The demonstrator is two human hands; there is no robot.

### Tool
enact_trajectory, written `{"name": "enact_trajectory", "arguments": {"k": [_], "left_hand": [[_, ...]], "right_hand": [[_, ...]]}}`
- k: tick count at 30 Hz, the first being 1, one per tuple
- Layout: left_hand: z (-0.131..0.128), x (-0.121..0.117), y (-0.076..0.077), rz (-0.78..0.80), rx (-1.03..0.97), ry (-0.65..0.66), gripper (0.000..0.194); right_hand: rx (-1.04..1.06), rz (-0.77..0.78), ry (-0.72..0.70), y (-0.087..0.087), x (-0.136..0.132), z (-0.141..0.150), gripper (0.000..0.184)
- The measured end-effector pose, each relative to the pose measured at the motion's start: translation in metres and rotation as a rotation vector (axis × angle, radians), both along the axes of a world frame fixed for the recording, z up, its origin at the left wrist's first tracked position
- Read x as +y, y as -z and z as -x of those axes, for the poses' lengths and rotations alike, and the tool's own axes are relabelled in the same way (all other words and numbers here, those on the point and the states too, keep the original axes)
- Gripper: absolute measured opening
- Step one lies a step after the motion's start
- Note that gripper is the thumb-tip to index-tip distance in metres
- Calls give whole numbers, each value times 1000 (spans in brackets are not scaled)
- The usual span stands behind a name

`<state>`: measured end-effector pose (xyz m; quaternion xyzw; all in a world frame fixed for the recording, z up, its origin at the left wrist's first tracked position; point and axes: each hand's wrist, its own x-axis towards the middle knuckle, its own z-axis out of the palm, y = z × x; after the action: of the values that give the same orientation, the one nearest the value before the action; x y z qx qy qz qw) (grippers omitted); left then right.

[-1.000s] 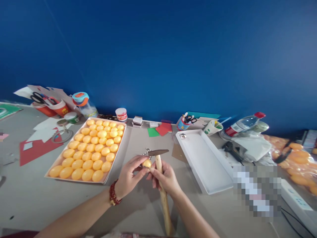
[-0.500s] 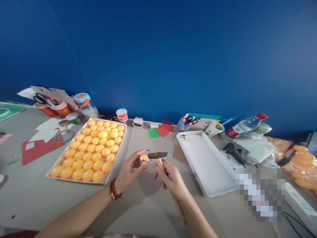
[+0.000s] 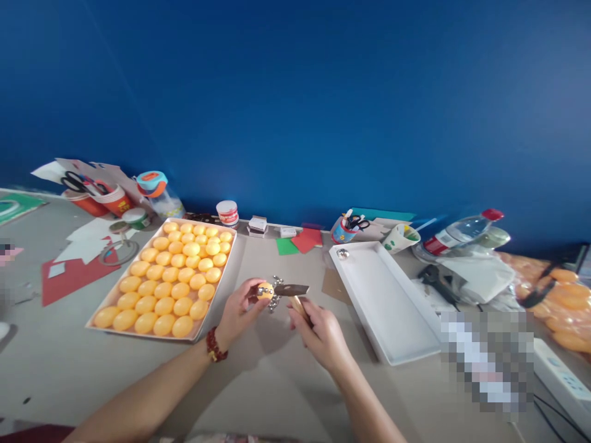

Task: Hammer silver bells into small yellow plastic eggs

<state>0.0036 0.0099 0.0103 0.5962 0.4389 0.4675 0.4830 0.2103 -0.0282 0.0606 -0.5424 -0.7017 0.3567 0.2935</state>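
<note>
My left hand [image 3: 237, 311] grips an orange ping-pong ball [image 3: 265, 291] between thumb and fingers. Small shiny metal pieces run in a row across the ball's face. Wrapped round a wooden handle, my right hand [image 3: 321, 329] holds a hammer [image 3: 293, 290]. Its dark metal head points left, close to the ball and apart from it. Just behind the ball, a small pile of silvery metal pieces [image 3: 276, 301] lies on the table, partly hidden by the ball and the hammer head.
Left stands a shallow box [image 3: 210, 307] filled with orange balls. A long white tray [image 3: 392, 301] on the right holds a shiny item [image 3: 342, 253] in its far corner. Cups, bottles and coloured paper line the blue wall. A bag of orange balls [image 3: 566, 298] lies far right.
My left hand has turned the ball and drawn it slightly left and up, showing more of the metal pile. The hammer has shifted slightly left, its head tilting down a little.
</note>
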Motion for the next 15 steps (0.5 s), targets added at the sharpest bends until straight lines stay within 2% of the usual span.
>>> {"name": "enact_trajectory", "arguments": {"k": [9, 15], "left_hand": [[1, -4, -4, -11, 38, -44, 38], [1, -4, -1, -23, 51, -45, 37]], "right_hand": [[-18, -40, 3, -1, -3, 0, 24], [-57, -33, -40, -1, -1, 3, 21]]}}
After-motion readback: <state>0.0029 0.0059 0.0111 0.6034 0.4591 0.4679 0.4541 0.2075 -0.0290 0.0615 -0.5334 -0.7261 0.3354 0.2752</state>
